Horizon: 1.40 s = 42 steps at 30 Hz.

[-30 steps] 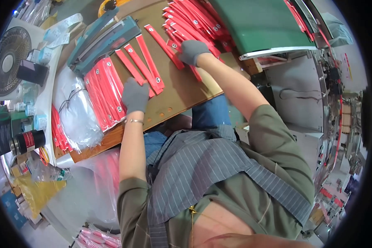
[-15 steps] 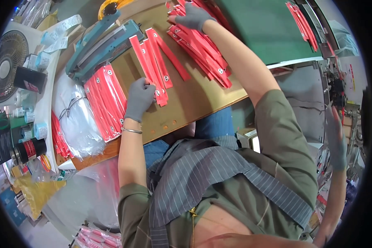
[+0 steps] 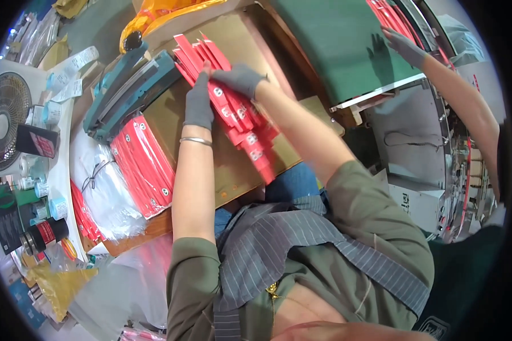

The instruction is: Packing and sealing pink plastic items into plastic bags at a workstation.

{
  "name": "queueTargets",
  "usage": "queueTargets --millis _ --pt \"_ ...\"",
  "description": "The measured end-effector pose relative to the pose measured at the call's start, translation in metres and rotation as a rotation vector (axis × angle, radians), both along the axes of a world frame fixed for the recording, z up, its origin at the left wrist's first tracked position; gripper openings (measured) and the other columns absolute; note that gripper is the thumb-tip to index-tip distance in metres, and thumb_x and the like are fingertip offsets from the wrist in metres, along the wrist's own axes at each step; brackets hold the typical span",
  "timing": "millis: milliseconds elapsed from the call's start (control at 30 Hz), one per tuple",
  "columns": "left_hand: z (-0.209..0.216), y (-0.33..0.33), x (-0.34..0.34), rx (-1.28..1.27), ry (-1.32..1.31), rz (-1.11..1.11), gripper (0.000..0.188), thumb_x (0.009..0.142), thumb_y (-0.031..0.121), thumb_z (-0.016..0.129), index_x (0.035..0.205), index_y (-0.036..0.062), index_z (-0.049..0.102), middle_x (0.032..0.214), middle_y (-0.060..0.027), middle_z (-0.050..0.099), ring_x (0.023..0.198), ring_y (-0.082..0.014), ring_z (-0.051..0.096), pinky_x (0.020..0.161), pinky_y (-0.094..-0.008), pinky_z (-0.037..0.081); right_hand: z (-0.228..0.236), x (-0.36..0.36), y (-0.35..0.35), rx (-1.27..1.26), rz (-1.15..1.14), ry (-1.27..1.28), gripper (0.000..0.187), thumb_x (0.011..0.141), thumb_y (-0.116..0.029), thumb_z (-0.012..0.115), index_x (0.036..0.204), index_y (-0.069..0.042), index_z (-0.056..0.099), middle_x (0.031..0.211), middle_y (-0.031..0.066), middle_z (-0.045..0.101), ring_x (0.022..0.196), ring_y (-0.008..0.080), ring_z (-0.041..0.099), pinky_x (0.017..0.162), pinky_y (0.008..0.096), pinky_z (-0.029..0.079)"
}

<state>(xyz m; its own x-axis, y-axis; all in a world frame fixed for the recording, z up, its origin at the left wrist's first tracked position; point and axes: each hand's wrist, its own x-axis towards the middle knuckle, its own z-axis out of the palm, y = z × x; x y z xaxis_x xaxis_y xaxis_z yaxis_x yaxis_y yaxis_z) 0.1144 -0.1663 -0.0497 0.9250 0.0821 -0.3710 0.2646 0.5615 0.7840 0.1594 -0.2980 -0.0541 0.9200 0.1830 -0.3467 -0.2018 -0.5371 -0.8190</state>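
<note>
A thick bundle of long, narrow red packets (image 3: 239, 122) with round white marks lies slanted over the brown cardboard-topped table (image 3: 227, 187). In a grey glove, my left hand (image 3: 199, 103) presses against the bundle's left side, its fingers pointing up along the packets. My right hand (image 3: 242, 80), gloved in grey too, is closed over the top of the bundle, close to the left fingertips. Some packets stick out unevenly at the upper end, and the lower end reaches the near table edge. Left of them lies a clear bag of red packets (image 3: 142, 165), with neither hand on it.
A blue-grey bag sealer (image 3: 133, 91) stands at the back left, beside tied clear bags (image 3: 105, 190). A fan (image 3: 5, 122) is at far left. On the right, another person's gloved hand (image 3: 405, 48) reaches over a green conveyor belt (image 3: 324, 51) toward more red packets (image 3: 389, 20).
The loose packets and the right-hand pile are now gathered into one bundle between my hands. My right hand came left and nearer. The other person's hand moved over the green belt.
</note>
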Motion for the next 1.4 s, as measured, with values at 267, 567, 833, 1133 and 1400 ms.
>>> queueTargets --millis 267,567,833,1133,1400 --pt "0.036 0.029 -0.065 0.122 0.062 -0.133 0.054 0.075 0.030 0.075 0.110 -0.0075 0.058 0.100 -0.0115 0.064 0.088 -0.0174 0.062 0.077 -0.0282 0.050 0.016 -0.071 0.026 1.053 -0.148 0.509 0.036 0.083 -0.031 0.065 0.107 -0.004 0.060 0.087 0.0078 0.066 0.075 0.0147 0.065 0.071 0.0290 0.054" --pt "0.146 0.040 -0.104 0.264 -0.333 -0.019 0.046 0.074 0.016 0.076 0.112 -0.0007 0.057 0.103 -0.0100 0.063 0.089 -0.0166 0.062 0.079 -0.0297 0.050 0.135 -0.106 0.043 0.980 0.035 -0.202 0.036 0.082 -0.022 0.065 0.110 -0.001 0.056 0.096 0.0078 0.062 0.085 0.0121 0.060 0.074 0.0266 0.049" --pt "0.013 0.027 -0.109 0.143 0.096 -0.052 0.052 0.076 0.032 0.075 0.107 -0.0074 0.061 0.099 -0.0128 0.063 0.087 -0.0156 0.061 0.075 -0.0295 0.050 -0.017 -0.121 0.024 0.632 -0.237 0.234 0.052 0.078 -0.036 0.068 0.112 0.002 0.055 0.097 0.0127 0.064 0.082 0.0174 0.062 0.073 0.0312 0.051" --pt "0.151 0.052 -0.116 0.463 -0.514 0.067 0.053 0.065 0.018 0.082 0.109 -0.0034 0.058 0.095 -0.0092 0.065 0.084 -0.0157 0.062 0.077 -0.0284 0.051 0.149 -0.112 0.045 1.059 0.126 -0.172 0.062 0.073 -0.018 0.073 0.124 0.001 0.044 0.106 0.0103 0.060 0.095 0.0161 0.058 0.083 0.0298 0.048" --pt "0.095 0.079 -0.123 0.378 -0.597 -0.214 0.106 0.060 0.017 0.085 0.142 0.0028 0.020 0.132 -0.0130 0.045 0.117 -0.0217 0.050 0.096 -0.0337 0.044 0.113 -0.117 0.032 0.882 0.462 -0.214 0.100 0.062 -0.005 0.082 0.142 -0.006 0.023 0.129 0.0105 0.047 0.117 0.0192 0.048 0.098 0.0333 0.041"
